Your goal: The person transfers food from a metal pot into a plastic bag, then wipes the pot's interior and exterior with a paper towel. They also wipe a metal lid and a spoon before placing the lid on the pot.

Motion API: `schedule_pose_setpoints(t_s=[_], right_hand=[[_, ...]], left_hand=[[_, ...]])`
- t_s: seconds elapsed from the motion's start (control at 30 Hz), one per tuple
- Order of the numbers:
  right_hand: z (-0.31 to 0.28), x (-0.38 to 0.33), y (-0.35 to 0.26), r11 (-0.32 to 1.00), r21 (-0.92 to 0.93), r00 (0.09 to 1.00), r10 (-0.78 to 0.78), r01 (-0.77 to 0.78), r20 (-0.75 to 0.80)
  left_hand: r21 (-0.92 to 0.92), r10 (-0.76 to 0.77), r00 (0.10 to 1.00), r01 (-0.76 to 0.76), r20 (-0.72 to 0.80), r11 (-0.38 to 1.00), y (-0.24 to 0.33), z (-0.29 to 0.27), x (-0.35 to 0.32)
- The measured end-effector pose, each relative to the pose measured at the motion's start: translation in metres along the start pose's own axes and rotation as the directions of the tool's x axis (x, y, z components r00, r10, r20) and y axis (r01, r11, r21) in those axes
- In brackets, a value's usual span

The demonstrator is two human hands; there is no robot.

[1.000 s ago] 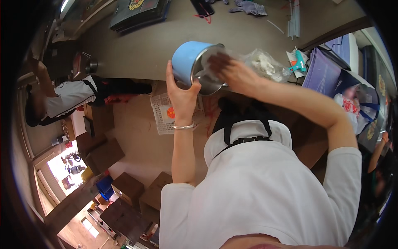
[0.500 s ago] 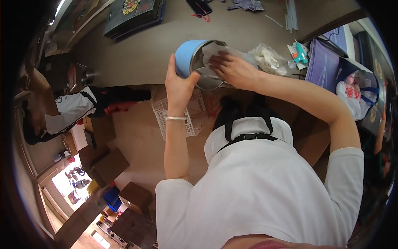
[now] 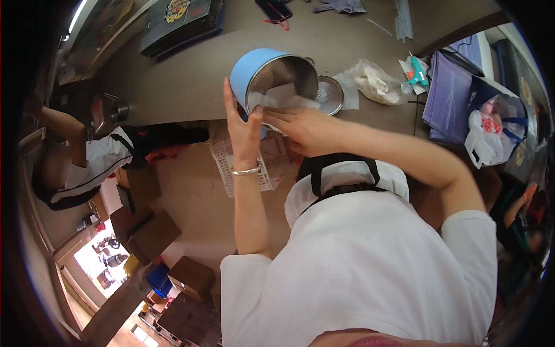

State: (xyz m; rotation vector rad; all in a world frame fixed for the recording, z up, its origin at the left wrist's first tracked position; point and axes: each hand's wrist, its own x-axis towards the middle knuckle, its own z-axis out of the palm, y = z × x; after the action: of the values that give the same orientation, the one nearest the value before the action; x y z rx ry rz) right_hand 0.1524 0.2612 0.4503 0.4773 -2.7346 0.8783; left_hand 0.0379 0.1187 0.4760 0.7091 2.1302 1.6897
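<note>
A light-blue round container (image 3: 241,72) with a shiny metal inside lies tipped at the table's front edge, its mouth turned toward me and to the right. My left hand (image 3: 243,124) grips its near left side, thumb at the rim. With fingers together, my right hand (image 3: 306,126) holds a thin white wipe (image 3: 284,97) against the lower rim; part of the wipe reaches inside the mouth. The fingertips are partly hidden by the wipe and smeared by motion. Just right of the container is a round metal lid (image 3: 330,96).
A clear plastic bag with white stuff (image 3: 374,82) and a teal glue gun (image 3: 416,72) lie to the right, near purple folded bags (image 3: 448,98). Dark flat boxes (image 3: 182,26) sit back left. A white plastic crate (image 3: 269,165) is below the table. Another person (image 3: 95,153) works at left.
The container has turned so its mouth faces me more. My right hand has moved from inside the mouth down to the near rim with the wipe, and the metal lid has come into sight.
</note>
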Motion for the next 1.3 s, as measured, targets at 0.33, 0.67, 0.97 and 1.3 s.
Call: schedule_pose_setpoints(t_s=[0.33, 0.67, 0.97, 1.3], right_hand=[[-0.046, 0.034, 0.048, 0.755, -0.602, 0.685, 0.295, 0.260, 0.666], [-0.009, 0.028, 0.050, 0.985, 0.174, 0.971, -0.043, 0.002, 0.236], [-0.025, 0.018, 0.026, 0.763, 0.510, 0.842, 0.081, -0.397, 0.534], [-0.021, 0.033, 0.027, 0.972, -0.084, 0.903, 0.235, -0.219, 0.361]], left_hand=[[0.291, -0.231, 0.953, 0.169, 0.195, 0.942, -0.015, -0.033, 0.031], [-0.031, -0.535, 0.797, 0.565, 0.281, 0.825, -0.015, -0.025, 0.025], [0.000, -0.284, 0.949, 0.286, 0.134, 0.958, -0.015, -0.020, 0.019], [0.090, -0.248, 0.969, 0.246, 0.016, 0.965, -0.003, -0.024, 0.017]])
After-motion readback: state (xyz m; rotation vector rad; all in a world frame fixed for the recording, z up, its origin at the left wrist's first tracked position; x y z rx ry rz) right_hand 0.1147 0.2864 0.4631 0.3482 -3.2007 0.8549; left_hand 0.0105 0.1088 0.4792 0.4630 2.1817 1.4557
